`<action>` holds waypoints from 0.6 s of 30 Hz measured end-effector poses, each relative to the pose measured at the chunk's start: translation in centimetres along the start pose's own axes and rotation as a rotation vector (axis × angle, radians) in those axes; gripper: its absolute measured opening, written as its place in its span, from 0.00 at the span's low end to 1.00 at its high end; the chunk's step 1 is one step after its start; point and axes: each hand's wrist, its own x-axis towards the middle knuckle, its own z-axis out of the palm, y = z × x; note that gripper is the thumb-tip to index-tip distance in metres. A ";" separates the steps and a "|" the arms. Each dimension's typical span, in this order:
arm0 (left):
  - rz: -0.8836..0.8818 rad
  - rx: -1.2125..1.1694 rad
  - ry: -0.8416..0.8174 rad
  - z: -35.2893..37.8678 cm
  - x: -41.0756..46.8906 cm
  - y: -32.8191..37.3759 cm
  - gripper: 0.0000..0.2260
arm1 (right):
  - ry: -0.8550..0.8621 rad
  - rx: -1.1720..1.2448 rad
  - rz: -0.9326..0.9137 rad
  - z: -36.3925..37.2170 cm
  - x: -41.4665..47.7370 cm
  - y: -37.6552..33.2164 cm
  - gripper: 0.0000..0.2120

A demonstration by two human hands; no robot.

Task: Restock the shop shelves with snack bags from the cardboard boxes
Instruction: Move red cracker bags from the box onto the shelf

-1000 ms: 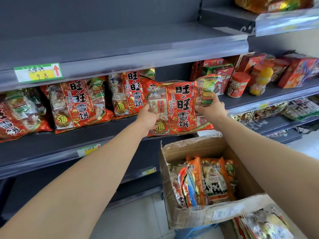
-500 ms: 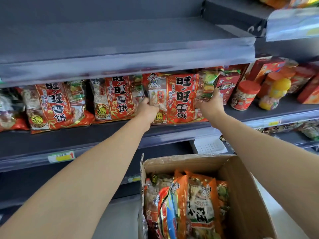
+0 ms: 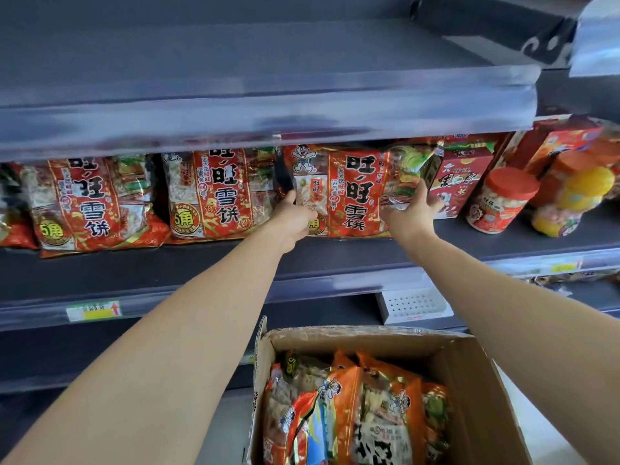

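- The cardboard box [image 3: 469, 380] sat open nearest the viewer, directly below the red snack bag [image 3: 355, 193] and well apart from it, packed with upright orange snack bags [image 3: 379, 414]
- The left arm [image 3: 167, 347] ran from lower left, bare and nearly straight, rising toward the red snack bag's left edge
- The right arm [image 3: 520, 330] came in from the right, passed over the box's far corner and rose to the same bag's right edge
- The left hand [image 3: 292, 219] gripped the red snack bag low on its left side, fingers curled onto the front and thumb pointing up along the edge
- The right hand [image 3: 411, 213] held the bag's right edge, back of the hand to the camera, thumb across the front and fingers reaching up the side; how far they wrapped behind was hidden
- The red snack bag stood upright between both hands with its bottom on the middle shelf [image 3: 335, 260], set back from the shelf's front lip
- Left of that bag a second red bag [image 3: 214, 196] stood just beside it, and a third red bag [image 3: 87, 203] further left
- Right of the bag, just beside the right hand, stood a red carton [image 3: 459, 182], then a red-lidded jar [image 3: 500, 199]
- Above the bag, the upper shelf [image 3: 268, 62] overhung its top edge
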 end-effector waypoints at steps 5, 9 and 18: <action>0.018 -0.054 0.051 0.0 1.6 0.5 0.32 | -0.034 -0.002 -0.048 1.0 2.1 -0.8 0.37; 0.036 -0.097 0.087 -0.1 2.5 0.7 0.30 | -0.051 0.000 -0.083 1.8 3.6 -1.8 0.38; 0.055 -0.079 0.086 0.1 4.3 0.8 0.31 | -0.066 0.020 -0.045 2.3 5.8 -1.4 0.39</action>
